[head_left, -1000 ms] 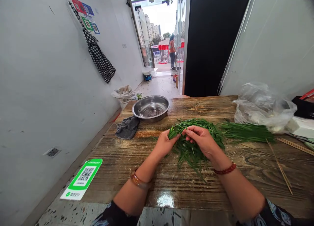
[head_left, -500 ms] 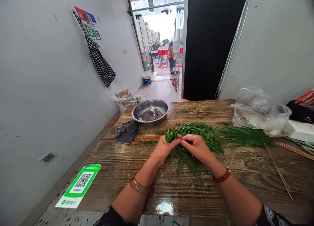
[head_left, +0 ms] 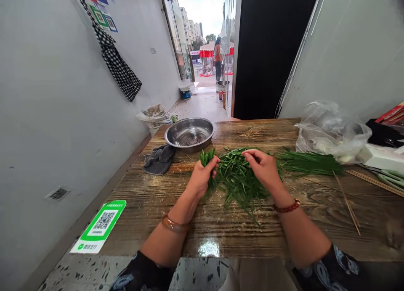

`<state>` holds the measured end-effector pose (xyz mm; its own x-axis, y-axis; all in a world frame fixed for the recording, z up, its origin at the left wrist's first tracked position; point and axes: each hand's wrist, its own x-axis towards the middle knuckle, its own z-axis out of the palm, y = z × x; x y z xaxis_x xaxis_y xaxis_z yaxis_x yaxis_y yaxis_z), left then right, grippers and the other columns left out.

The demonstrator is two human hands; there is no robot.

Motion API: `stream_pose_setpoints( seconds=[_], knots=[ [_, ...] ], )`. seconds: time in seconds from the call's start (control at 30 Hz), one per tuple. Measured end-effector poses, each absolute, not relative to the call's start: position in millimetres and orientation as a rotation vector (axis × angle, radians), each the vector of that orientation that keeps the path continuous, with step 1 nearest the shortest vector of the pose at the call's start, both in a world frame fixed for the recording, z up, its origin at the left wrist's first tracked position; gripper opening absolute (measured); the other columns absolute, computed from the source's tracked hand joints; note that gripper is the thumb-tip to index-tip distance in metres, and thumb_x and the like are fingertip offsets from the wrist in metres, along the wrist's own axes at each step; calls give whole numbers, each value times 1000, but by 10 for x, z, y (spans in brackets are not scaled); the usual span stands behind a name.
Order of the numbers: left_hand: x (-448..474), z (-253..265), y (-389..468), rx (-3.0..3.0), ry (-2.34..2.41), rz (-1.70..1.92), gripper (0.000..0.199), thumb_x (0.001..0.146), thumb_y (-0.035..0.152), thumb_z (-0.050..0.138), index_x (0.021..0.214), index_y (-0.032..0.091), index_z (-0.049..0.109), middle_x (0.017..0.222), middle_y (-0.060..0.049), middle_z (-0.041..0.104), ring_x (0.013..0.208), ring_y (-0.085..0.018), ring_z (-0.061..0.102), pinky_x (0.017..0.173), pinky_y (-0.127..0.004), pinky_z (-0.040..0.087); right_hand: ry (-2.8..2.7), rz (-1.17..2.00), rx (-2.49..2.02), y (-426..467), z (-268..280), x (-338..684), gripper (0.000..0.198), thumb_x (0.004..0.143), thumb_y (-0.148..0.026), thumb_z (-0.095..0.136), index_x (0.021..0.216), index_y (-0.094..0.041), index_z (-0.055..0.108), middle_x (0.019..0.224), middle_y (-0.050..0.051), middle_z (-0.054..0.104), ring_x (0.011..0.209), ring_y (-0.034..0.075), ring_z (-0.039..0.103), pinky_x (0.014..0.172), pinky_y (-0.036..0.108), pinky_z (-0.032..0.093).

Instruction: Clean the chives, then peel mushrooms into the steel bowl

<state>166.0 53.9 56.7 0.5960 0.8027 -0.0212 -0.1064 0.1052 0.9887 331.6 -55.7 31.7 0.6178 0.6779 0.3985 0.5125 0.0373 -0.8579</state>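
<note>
My left hand (head_left: 199, 177) is wrapped round a small bunch of green chives (head_left: 207, 157), whose ends stick up above the thumb. To the right, my right hand (head_left: 264, 169) hovers over a loose pile of chives (head_left: 235, 177) with thumb and forefinger pinched together. Whatever is between those fingertips, if anything, is too small to make out. A straighter bundle of chives (head_left: 311, 162) lies farther right on the wooden table (head_left: 240, 240).
A steel basin (head_left: 189, 135) stands at the table's far left beside a grey cloth (head_left: 158, 160). Right of the chives are a plastic bag (head_left: 334, 133), thin sticks (head_left: 347, 202) and green-handled scissors (head_left: 391, 178). A payment-code card (head_left: 101, 226) lies near left. Outside the doorway stands a person (head_left: 218, 57).
My hands have come apart: the left moved left with its chives, the right moved right and up over the pile. The view has tilted downward a little.
</note>
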Motion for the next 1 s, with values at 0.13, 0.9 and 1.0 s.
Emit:
stream_pose_setpoints(
  seconds=[0.13,0.9,1.0],
  knots=[
    [1664,584,538,1274,617,704,29,72,42,71,75,13,65,76,-3,65,64,-11,58,55,-22,44,-1163,63,-1795,-621,334,3439,32,88,-43,49,83,-21,71,85,6,71,76,20,63,69,31,43],
    [1661,529,464,1227,558,542,32,69,42,72,78,12,66,50,7,45,39,-3,32,39,-19,28,-885,640,-1353,-636,404,3233,29,72,-45,69,86,-19,70,69,1,64,59,12,53,53,25,44],
    [1663,508,456,1260,554,507,35,70,44,70,82,11,67,60,0,61,39,-4,38,40,-21,32,-987,679,-1341,-614,377,3160,27,74,-43,67,86,-20,71,68,1,64,58,12,51,53,25,43]
  ],
)
